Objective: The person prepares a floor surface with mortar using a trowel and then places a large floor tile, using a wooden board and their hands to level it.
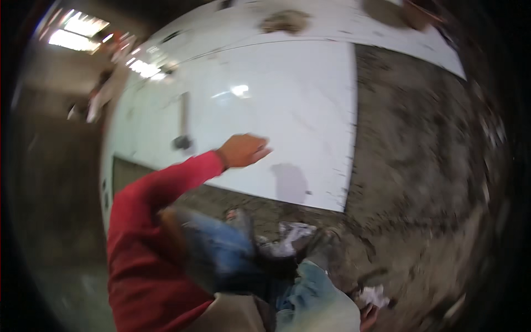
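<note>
My left hand (pixel 243 150), in a red sleeve, reaches out over a large glossy white tile (pixel 310 122). Its fingers are loosely bent and slightly blurred, with nothing visible in them. A hand-shaped shadow falls on the tile just beyond it. Left of that hand, a mallet (pixel 184 113) with a pale handle and dark head lies on the tile. Only a small part of my right hand (pixel 369 317) shows at the lower edge beside my knee. A crumpled white scrap (pixel 375 296) is right by it; whether the fingers grip it cannot be made out.
Wet grey mortar (pixel 409 138) spreads to the right of the tile's edge. More white tiles run along the back, carrying a brownish lump (pixel 285 21) and a brown container (pixel 420 15). Near my feet lies crumpled white wrapping (pixel 292 237). A brown wall (pixel 52 177) rises at left.
</note>
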